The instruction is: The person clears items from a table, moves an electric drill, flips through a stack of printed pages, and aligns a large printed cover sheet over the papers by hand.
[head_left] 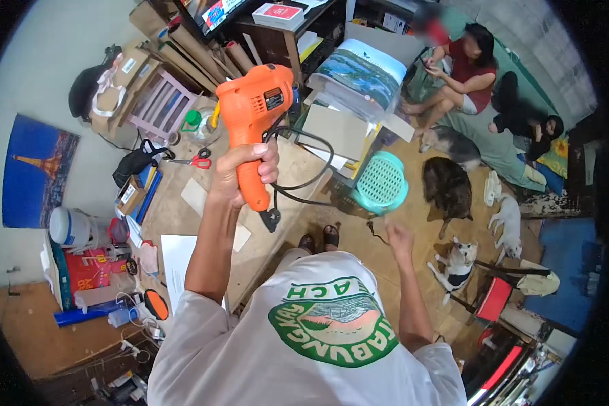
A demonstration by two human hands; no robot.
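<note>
My left hand [250, 166] is wrapped round the handle of an orange electric drill [254, 111], raised above the table with its body upward. The drill has a black label and vent slots; its front end is hard to make out. From the handle's base a black power cord [304, 186] loops out to the right. My right hand [399, 237] is closed, low on the right over the floor, with a short black stretch of cord showing beside its fingers. Under my left arm lies the table [203, 169] with red-handled scissors [201, 160] and sheets of paper [178, 260].
A turquoise basket [380, 183] stands beyond my right hand. Several animals, including a dark dog [446, 186], lie on the floor to the right. Two people [463, 74] sit at the back right. A plastic bottle [197, 125] and cardboard rolls [189, 44] are at the back left.
</note>
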